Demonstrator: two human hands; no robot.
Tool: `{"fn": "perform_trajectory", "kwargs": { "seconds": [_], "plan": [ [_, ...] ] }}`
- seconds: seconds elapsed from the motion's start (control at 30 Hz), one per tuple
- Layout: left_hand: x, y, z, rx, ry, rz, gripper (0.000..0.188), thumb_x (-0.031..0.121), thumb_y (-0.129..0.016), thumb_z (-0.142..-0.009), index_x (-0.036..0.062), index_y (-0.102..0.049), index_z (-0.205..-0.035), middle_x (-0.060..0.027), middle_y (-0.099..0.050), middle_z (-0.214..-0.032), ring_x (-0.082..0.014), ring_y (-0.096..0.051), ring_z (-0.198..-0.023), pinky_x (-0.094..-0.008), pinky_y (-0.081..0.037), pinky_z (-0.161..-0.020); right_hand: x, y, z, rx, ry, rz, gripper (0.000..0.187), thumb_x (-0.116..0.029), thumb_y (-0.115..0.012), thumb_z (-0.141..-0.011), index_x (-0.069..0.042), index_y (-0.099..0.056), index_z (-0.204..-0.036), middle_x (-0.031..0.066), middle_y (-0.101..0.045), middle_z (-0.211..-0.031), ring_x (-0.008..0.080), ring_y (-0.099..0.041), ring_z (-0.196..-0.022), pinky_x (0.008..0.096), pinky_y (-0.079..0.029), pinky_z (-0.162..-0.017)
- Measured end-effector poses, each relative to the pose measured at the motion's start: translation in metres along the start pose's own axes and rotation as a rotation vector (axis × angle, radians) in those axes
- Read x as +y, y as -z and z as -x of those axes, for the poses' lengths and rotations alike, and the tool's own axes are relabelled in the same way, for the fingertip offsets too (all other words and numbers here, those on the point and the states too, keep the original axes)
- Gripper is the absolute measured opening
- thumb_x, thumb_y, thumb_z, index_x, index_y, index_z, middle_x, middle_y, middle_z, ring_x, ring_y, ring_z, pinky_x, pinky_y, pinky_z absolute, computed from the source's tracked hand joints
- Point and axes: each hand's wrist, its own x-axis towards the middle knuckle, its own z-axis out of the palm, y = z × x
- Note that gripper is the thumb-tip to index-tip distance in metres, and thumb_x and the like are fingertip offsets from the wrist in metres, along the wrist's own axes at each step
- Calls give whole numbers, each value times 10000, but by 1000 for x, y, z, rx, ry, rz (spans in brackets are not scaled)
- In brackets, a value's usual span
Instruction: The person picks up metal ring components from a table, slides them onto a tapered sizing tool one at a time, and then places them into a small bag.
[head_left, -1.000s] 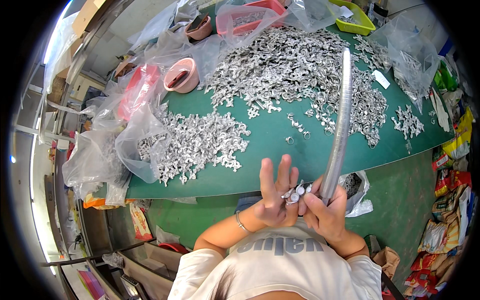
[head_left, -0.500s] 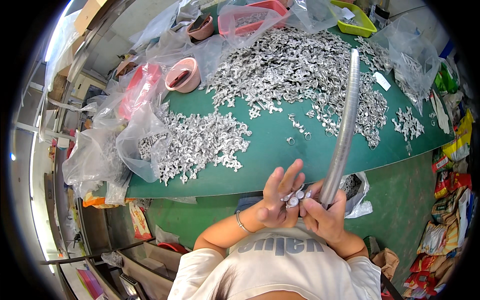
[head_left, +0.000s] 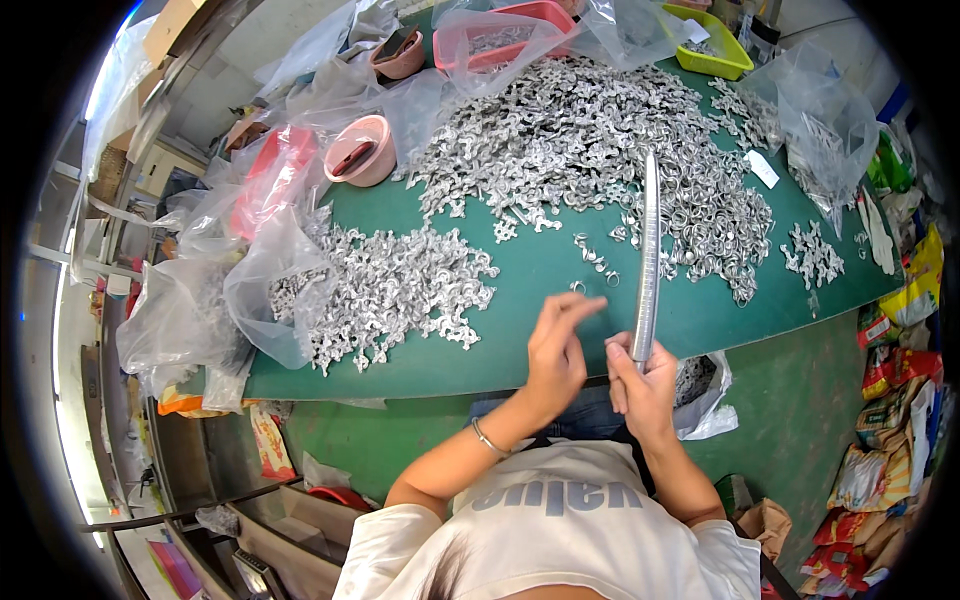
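Note:
My right hand (head_left: 643, 385) is closed around the thick end of a silvery, tapered ring mandrel (head_left: 650, 255), which stands up with graduation lines along it. Just left of it, my left hand (head_left: 560, 355) is raised near the table edge, its upper fingers stretched out and apart. The palm is turned away, so anything lying in it is hidden. Beyond those fingers a few loose rings (head_left: 613, 278) lie on the green table (head_left: 540, 260). Behind the mandrel spreads a heap of silvery rings (head_left: 715, 230).
A large heap of grey metal castings (head_left: 540, 130) covers the table's back, and a smaller pile (head_left: 385, 290) lies left. Around them stand a pink cup (head_left: 375, 170), a pink basket (head_left: 510, 20), a yellow-green basket (head_left: 735, 60) and clear plastic bags (head_left: 265, 290).
The mandrel has tilted away from me and swung left. My left hand has turned over and moved up and left; the rings seen on its palm and fingers no longer show.

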Motion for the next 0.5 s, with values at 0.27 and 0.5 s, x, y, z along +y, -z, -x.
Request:
{"fn": "perform_trajectory", "kwargs": {
  "seconds": [0.27, 0.5],
  "plan": [
    [-90, -12, -26, -261, 67, -447, 507, -152, -442, -619, 22, -481, -1094, -167, -433, -1089, -346, -408, -999, -419, -324, -906, 4, 27, -39, 214, 143, 270, 136, -62, -593, -821, 32, -566, -915, 0, -486, -574, 20, -364, -342, 187, -247, -301],
    [-65, -32, -41, -339, -24, -653, 416, 154, -620, -723, 55, -487, -1105, -155, -394, -1208, -351, -336, -1154, -586, -213, -956, 7, 34, -55, 236, 176, 288, 179, -58, -597, -816, 39, -558, -961, -3, -473, -581, 21, -344, -336, 189, -232, -300]
  ]
}}
